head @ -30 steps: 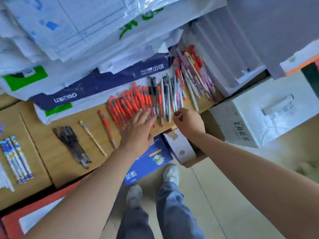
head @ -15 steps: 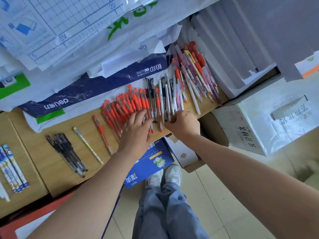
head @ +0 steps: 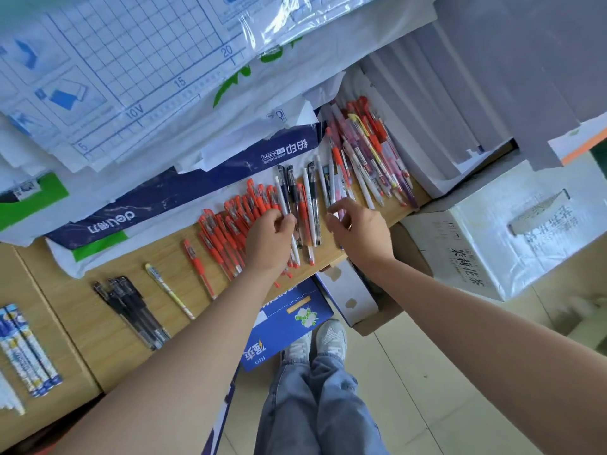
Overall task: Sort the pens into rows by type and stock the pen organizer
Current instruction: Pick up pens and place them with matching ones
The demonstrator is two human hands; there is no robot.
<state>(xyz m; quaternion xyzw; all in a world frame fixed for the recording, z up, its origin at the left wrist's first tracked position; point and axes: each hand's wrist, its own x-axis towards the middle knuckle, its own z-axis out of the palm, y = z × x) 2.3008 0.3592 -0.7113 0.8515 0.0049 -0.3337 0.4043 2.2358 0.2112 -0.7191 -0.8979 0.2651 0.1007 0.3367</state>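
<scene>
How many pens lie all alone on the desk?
2: a yellow pen and a red pen, between the black pens and the red pile. Others may be hidden.

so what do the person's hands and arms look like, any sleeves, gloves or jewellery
The left hand and right hand are bare, with no gloves and no watch or bracelet at the wrists. No sleeve shows up to the frame edge. A pale speck on a right finger may be a ring; too small to tell. Below, blue jeans and pale sneakers.
</scene>
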